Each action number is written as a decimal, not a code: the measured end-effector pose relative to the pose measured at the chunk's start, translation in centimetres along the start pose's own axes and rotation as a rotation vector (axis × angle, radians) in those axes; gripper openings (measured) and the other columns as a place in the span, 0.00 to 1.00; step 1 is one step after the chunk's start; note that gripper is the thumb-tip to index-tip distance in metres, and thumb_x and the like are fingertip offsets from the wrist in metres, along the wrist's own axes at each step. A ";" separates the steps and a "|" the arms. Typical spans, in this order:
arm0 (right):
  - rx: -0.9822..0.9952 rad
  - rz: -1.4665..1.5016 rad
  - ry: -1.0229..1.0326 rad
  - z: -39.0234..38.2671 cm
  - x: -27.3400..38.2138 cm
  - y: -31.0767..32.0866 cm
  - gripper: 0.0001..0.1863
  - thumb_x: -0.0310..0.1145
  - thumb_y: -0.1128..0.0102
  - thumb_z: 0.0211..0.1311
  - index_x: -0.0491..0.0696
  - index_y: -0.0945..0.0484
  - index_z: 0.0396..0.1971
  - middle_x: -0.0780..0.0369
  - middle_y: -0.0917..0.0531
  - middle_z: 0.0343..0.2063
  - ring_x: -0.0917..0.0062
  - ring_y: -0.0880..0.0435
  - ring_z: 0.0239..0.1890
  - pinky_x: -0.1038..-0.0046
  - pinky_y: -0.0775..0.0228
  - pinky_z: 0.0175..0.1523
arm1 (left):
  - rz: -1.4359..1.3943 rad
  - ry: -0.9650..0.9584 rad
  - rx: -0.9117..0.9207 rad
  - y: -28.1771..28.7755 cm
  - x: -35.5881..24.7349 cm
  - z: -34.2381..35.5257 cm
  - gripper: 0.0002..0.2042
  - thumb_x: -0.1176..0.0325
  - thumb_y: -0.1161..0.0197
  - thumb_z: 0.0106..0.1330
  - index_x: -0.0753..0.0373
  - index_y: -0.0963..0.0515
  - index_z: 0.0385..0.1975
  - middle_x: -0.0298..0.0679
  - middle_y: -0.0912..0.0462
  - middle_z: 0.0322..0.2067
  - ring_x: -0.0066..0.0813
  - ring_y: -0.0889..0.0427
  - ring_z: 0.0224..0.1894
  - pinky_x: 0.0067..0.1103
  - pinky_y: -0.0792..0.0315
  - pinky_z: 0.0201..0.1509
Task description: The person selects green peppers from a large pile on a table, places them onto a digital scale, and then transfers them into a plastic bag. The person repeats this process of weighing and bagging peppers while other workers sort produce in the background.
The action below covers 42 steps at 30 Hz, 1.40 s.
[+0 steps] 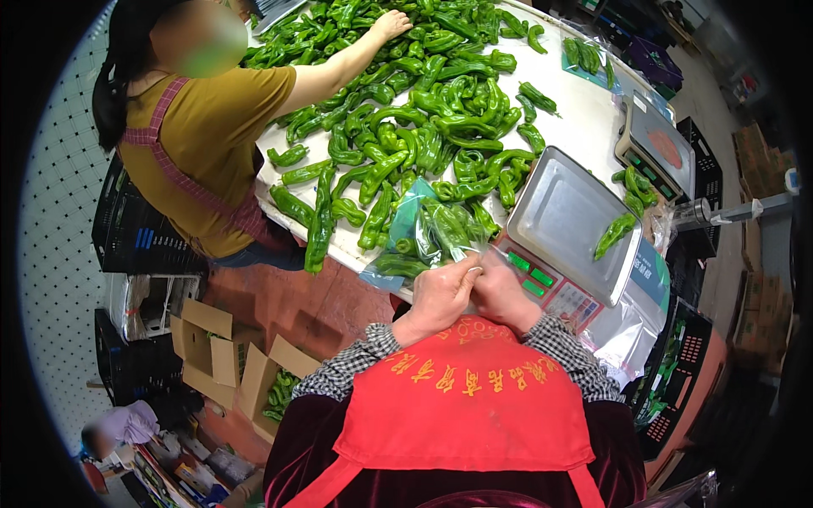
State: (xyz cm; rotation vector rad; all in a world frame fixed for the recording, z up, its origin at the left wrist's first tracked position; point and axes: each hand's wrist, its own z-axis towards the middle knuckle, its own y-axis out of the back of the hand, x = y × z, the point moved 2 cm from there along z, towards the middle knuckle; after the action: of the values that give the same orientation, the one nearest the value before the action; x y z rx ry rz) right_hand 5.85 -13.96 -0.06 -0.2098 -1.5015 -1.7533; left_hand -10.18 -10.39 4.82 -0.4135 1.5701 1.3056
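"Green peppers (454, 223) fill our clear bag (430, 235); how far along are we?"

"This one looks filled, at the table's (566, 127) near edge, left of the near scale (563, 224). Our left hand (442, 296) and right hand (506, 292) pinch its gathered neck, fingertips close together; whether it's tied, we can't tell."

"What's left for us?"

"Most of the loose heap (423, 114), we judge, is unbagged."

"Our count?"

"Two bags with peppers clearly seen, including the far bag (586, 57); two scales, counting the far scale (652, 140); one pepper (614, 235) on the near pan; two open cartons (257, 377); the heap overlaps beyond counting"
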 end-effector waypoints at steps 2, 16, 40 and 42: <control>0.196 0.086 -0.082 1.1 0.8 -2.2 0.21 0.27 0.38 0.59 0.44 0.24 0.54 0.52 0.21 0.50 0.54 0.20 0.51 0.59 0.25 0.53 | 0.002 -0.046 -0.054 -0.7 0.2 0.0 0.12 0.67 0.38 0.73 0.62 0.16 0.51 0.53 0.13 0.38 0.48 0.11 0.38 0.31 0.19 0.38; 0.151 0.426 -0.092 0.9 1.4 4.0 0.13 0.31 0.38 0.66 0.42 0.17 0.48 0.51 0.13 0.43 0.56 0.13 0.45 0.62 0.20 0.49 | -0.573 0.310 -0.073 3.3 1.2 0.3 0.17 0.62 0.46 0.81 0.70 0.15 0.49 0.23 0.30 0.18 0.09 0.39 0.19 0.16 0.47 0.23; -1.196 0.935 -0.628 -20.1 -4.3 21.7 0.22 0.34 0.45 0.75 0.41 0.32 0.62 0.58 0.19 0.35 0.73 0.17 0.33 0.70 0.21 0.40 | -0.284 -0.539 0.226 -4.5 -19.6 16.5 0.12 0.70 0.44 0.78 0.66 0.14 0.48 0.33 0.15 0.22 0.14 0.28 0.20 0.18 0.36 0.23; -1.110 1.090 -0.549 -20.1 -0.5 21.0 0.26 0.37 0.48 0.76 0.41 0.36 0.67 0.56 0.18 0.35 0.73 0.17 0.31 0.70 0.21 0.37 | -0.209 -0.516 0.271 -9.8 -16.1 15.8 0.10 0.69 0.40 0.76 0.62 0.13 0.47 0.41 0.15 0.21 0.17 0.23 0.19 0.20 0.32 0.23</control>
State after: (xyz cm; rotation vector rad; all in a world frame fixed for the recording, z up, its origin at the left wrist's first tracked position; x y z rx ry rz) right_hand 27.08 -31.07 9.89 -1.7817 -0.2953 -1.3756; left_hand 11.78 -5.20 14.68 -0.0566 1.2049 0.9268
